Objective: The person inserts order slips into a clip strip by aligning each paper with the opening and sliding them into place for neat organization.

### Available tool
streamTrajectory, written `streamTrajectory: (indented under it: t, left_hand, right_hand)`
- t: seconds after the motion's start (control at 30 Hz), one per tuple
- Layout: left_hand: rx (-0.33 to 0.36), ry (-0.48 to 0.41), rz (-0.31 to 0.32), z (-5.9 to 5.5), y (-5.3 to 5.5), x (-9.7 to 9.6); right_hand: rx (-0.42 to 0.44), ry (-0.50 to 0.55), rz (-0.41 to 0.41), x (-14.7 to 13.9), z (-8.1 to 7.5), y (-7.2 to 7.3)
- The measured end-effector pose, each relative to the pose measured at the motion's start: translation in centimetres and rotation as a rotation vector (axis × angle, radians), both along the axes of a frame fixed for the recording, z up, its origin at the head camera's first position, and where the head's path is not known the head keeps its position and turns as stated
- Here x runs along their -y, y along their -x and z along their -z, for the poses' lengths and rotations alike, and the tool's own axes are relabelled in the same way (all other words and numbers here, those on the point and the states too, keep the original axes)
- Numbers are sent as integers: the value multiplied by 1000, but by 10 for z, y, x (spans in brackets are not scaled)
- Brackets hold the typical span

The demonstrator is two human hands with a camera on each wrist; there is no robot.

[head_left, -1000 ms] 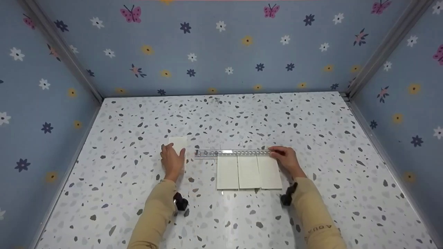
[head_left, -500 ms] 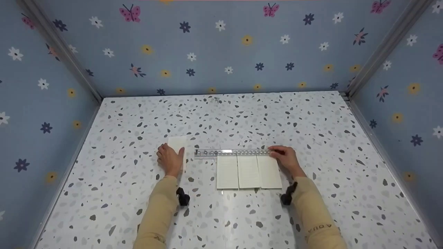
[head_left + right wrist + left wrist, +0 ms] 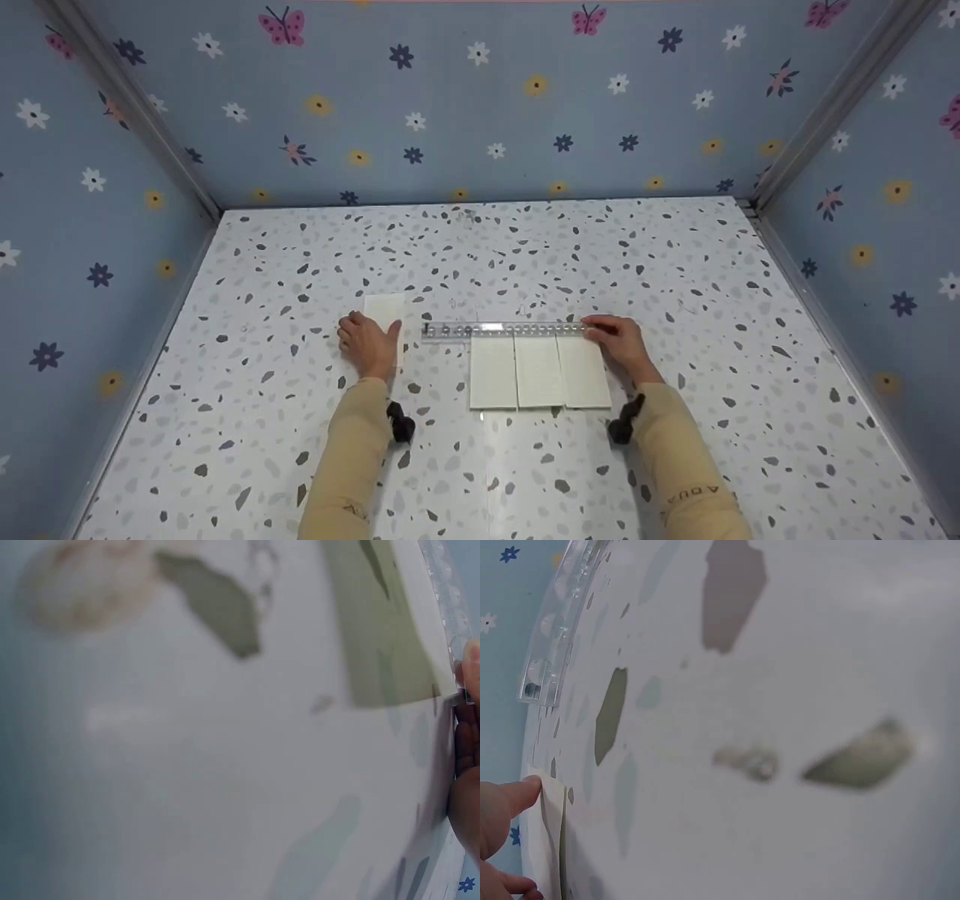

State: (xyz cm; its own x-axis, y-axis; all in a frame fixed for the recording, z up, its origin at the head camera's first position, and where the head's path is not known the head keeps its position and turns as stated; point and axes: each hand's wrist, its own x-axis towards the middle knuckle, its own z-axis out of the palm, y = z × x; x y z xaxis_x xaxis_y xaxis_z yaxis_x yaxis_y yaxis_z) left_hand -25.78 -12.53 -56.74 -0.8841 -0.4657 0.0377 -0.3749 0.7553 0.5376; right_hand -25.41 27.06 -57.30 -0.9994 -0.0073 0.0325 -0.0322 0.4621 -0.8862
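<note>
A clear plastic ruler [image 3: 491, 330] with a row of round marks lies across the top edges of three cream paper pieces [image 3: 493, 373] set side by side. My right hand [image 3: 619, 345] pinches the ruler's right end between thumb and fingers; in the right wrist view the fingers [image 3: 466, 682] show only at the right edge. My left hand [image 3: 369, 346] rests over a separate cream paper piece [image 3: 385, 306], thumb extended on it and the other fingers bent off its left side. The left wrist view shows the thumb on this paper [image 3: 547, 825], apart from the ruler's left end [image 3: 544, 682].
The white speckled tabletop [image 3: 480, 262] carries these things near its middle. Blue panels with flowers and butterflies [image 3: 450, 97] rise at the back and both sides. A black wrist camera [image 3: 401, 424] sits at the left sleeve, another black camera [image 3: 621, 429] at the right.
My left fingers have shifted left, off the paper's top part, and the left forearm has swung slightly right. My right hand and the ruler stay where they were.
</note>
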Motion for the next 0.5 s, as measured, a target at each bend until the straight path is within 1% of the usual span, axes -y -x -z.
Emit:
streamTrajectory:
  t: [0.27, 0.5]
  left_hand:
    - [17, 17, -23, -3, 1, -3]
    - [-4, -3, -47, -4, 2, -5]
  right_hand:
    - [-19, 5, -6, 0, -1, -1]
    - [-21, 12, -12, -1, -1, -1]
